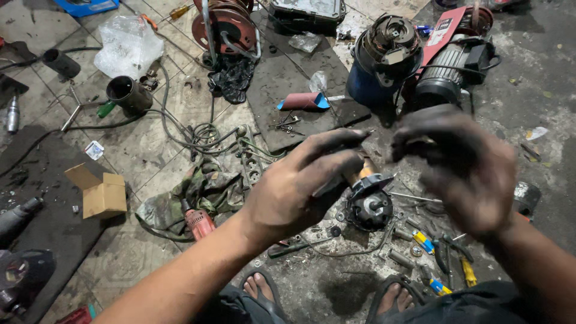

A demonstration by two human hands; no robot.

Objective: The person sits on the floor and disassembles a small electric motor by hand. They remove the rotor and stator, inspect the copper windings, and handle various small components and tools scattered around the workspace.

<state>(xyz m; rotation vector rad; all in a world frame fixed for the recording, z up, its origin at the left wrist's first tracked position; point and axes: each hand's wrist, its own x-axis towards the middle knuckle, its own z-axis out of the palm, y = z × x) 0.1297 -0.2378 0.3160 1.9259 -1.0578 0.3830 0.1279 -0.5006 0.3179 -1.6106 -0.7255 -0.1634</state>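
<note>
Nearest the camera, the person's two feet in sandals [264,294] rest on the grimy floor [540,90], and both forearms reach forward over them. The left hand [300,186], blackened with grease, closes loosely around a small motor armature [367,201], its fingers [336,144] stretched past the orange winding at the upper end. The armature stands nearly upright, its long axis tilted slightly away from the person, with the dark fan and shaft end facing the camera. The right hand [462,168] hovers just to the right of the armature and a little above it, blurred, its fingers curled; whether it pinches some small part cannot be told. So the left hand is the one on the piece, and the right lies beside it across a narrow gap. Under the hands, loose screwdrivers [423,240] and pliers [467,273] lie scattered. Farther left sits a red drill [199,222] on a camouflage cloth [180,201]. Beyond, a blue-bodied motor [384,57] and a cable reel [225,24] stand well apart.
</note>
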